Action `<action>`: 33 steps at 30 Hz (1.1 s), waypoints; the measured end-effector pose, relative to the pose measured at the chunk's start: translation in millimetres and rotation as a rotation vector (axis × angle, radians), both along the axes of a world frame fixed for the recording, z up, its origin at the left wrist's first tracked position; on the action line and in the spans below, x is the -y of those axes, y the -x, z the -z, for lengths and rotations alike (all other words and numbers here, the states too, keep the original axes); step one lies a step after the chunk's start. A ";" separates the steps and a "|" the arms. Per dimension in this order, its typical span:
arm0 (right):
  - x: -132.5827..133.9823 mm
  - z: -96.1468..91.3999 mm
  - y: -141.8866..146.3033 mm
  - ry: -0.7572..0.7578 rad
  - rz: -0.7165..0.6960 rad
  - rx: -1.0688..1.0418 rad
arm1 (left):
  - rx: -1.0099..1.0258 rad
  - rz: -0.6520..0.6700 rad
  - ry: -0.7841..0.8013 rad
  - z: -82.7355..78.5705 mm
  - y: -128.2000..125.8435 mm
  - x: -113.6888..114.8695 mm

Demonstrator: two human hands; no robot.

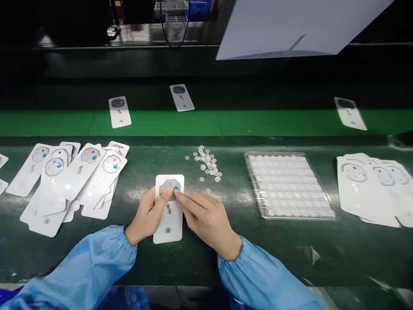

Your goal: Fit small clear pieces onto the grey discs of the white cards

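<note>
A white phone back cover (169, 226) lies flat on the dark green bench in front of me, with a grey octagonal camera plate near its top. My left hand (149, 216) grips the cover's left edge, thumb pressed on the plate. My right hand (204, 218) reaches in from the right, its fingertips pinched at a small blue tab on the plate. Both arms wear light blue sleeves.
A fanned pile of white covers (73, 182) lies to the left. Small clear round lenses (208, 164) are scattered behind the hands. A clear plastic tray (288, 185) sits to the right, beside more white covers (374, 188). Three covers (120, 112) ride the green conveyor behind.
</note>
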State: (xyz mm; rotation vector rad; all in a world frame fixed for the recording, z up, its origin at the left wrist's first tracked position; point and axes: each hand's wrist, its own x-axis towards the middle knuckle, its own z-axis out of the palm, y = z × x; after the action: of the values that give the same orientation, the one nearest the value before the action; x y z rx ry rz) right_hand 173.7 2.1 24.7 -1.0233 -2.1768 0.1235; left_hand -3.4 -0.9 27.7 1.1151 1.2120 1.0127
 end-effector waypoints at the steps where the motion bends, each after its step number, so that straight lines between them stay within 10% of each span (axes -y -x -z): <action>1: -1.4 0.4 0.1 0.033 0.020 -0.065 | 0.002 0.006 0.000 0.1 -0.4 -0.1; 19: -5.3 -2.8 5.1 0.069 0.158 -0.092 | -0.079 0.102 -0.099 -3.9 -1.0 0.8; 27: -9.7 -10.0 11.7 0.649 0.059 -0.679 | 0.092 0.031 0.061 -3.2 1.4 -3.2; 33: 27.1 -28.4 -69.6 0.646 0.254 -0.824 | 0.195 0.034 0.173 -4.4 3.8 -5.6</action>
State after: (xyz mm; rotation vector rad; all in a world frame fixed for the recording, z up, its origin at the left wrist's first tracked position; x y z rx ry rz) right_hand 243.3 -24.9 53.1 -1.2785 -1.2480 0.9885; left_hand -7.2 4.8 32.1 0.8787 1.0978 0.9478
